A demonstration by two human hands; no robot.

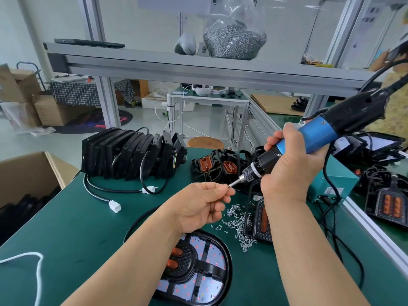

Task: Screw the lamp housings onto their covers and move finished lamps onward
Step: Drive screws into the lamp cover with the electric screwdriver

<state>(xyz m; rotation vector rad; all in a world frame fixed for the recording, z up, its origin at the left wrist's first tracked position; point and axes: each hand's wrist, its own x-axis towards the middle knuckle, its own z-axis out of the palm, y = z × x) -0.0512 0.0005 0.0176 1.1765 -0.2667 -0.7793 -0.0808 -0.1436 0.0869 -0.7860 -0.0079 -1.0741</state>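
Green matting covers the desk (77, 228), framed by aluminium profile with a shelf (198, 62) above that carries a clear bag of screws (235, 40). Right hand (287, 171): fingers clenched around the blue-and-black electric screwdriver (309, 142), bit angled down and to the left. Left hand (203, 204): fingers pinched at the bit tip; a screw between them cannot be made out. Loose screws (238, 224) lie scattered on the desk just right of the left hand. One lamp housing (198, 268) lies flat at the near edge, partly under the left forearm. A row of black lamps (132, 155) stands on edge at the far left of the desk, beside an open cardboard box (28, 173).
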